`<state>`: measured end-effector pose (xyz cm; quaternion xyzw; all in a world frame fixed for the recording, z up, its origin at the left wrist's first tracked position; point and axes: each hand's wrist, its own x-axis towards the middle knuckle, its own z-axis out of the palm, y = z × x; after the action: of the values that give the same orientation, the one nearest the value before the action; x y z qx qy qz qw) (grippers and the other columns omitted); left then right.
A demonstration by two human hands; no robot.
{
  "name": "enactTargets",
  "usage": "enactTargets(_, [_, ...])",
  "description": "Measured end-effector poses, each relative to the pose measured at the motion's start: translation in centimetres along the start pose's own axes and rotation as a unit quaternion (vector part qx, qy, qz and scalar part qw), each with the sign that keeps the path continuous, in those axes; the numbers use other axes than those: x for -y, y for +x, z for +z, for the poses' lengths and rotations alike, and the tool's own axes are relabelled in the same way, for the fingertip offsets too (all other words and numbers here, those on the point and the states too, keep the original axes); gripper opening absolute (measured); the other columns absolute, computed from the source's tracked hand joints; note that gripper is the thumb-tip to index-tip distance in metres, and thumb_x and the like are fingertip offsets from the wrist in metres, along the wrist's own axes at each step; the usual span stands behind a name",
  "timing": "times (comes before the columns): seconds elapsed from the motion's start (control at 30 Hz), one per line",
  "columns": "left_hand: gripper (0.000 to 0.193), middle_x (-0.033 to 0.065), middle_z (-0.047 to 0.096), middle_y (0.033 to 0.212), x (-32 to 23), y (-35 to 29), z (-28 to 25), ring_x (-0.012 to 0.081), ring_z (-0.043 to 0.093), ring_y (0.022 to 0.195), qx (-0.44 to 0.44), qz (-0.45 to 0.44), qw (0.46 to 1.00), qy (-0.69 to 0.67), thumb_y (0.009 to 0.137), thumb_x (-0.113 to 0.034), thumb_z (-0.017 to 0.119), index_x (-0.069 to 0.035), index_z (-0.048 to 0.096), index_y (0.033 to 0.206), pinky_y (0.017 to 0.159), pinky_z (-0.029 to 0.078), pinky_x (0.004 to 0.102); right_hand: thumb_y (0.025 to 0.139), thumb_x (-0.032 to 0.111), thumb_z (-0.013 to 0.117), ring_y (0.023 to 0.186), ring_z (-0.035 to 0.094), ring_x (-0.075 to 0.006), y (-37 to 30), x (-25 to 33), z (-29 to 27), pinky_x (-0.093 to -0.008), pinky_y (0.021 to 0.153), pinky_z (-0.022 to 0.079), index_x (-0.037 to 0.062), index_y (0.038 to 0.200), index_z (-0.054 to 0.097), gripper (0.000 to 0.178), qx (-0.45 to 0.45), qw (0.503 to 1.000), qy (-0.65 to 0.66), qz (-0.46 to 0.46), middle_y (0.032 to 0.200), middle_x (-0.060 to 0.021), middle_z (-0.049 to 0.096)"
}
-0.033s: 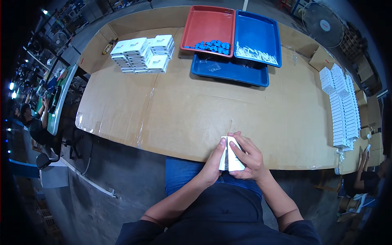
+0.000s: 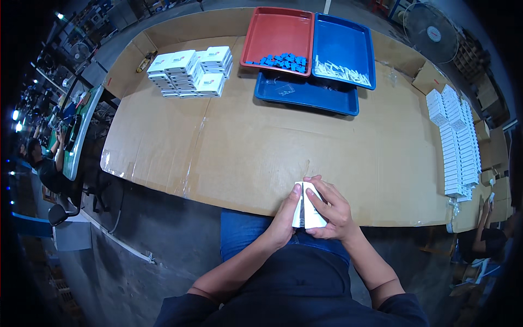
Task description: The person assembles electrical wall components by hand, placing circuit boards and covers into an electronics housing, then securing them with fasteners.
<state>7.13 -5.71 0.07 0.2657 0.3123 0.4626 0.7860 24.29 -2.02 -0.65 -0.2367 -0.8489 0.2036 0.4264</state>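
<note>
Close to my body, at the table's near edge, both hands grip a white boxy item [image 2: 312, 216] between them. A dark, narrow gap runs down its middle between two white sides. My left hand [image 2: 281, 223] is closed on its left side, the thumb near the top. On the other side, my right hand [image 2: 336, 214] wraps it, with thumb and fingers bent over the white face. The palms and fingers hide much of it, so I cannot tell whether it is one piece or two.
White boxes [image 2: 185, 73] are stacked at the far left of the cardboard-covered table [image 2: 245, 147]. A red tray [image 2: 280, 35] holds blue pieces; a blue tray [image 2: 343, 43] holds white strips. Both overlap a lower blue tray [image 2: 305, 100]. More white boxes [image 2: 457, 147] stand at right.
</note>
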Motion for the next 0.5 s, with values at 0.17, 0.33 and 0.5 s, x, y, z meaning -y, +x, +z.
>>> enactTargets(0.17, [0.073, 0.015, 0.054, 0.143, -0.1, 0.0, 0.0, 0.0239, 0.055, 0.135, 0.005, 0.009, 1.0, 0.025, 0.111, -0.06, 0.023, -0.006, 0.033, 0.161, 0.111, 0.048, 0.036, 0.086, 0.056, 0.075, 0.12, 0.064, -0.0435, 0.5, -0.2, -0.2, -0.0491, 0.098, 0.05, 0.0025, 0.14, 0.064, 0.077, 0.025, 1.0, -0.014, -0.005, 0.139, -0.0292, 0.059])
enactTargets(0.33, [0.075, 0.0159, 0.048, 0.151, -0.5, -0.2, 0.0, 0.0261, 0.052, 0.139, 0.006, 0.022, 1.0, -0.011, 0.111, -0.061, 0.021, -0.007, 0.029, 0.162, 0.113, 0.047, 0.0388, 0.084, 0.055, 0.077, 0.124, 0.062, -0.0426, 1.6, -0.2, -0.5, -0.0507, 0.101, 0.049, 0.0069, 0.142, 0.064, 0.076, 0.037, 0.999, 0.026, -0.009, 0.143, -0.0271, 0.058])
enactTargets(0.5, [0.077, 0.0154, 0.042, 0.157, -1.1, -0.8, 0.8, 0.0275, 0.05, 0.142, 0.022, 0.04, 0.999, -0.007, 0.11, -0.062, 0.019, -0.006, 0.025, 0.163, 0.115, 0.046, 0.0409, 0.083, 0.056, 0.078, 0.134, 0.057, -0.0426, 2.3, 0.3, -0.6, -0.0574, 0.111, 0.042, 0.0095, 0.142, 0.065, 0.076, 0.023, 0.999, 0.022, -0.029, 0.149, -0.0248, 0.055])
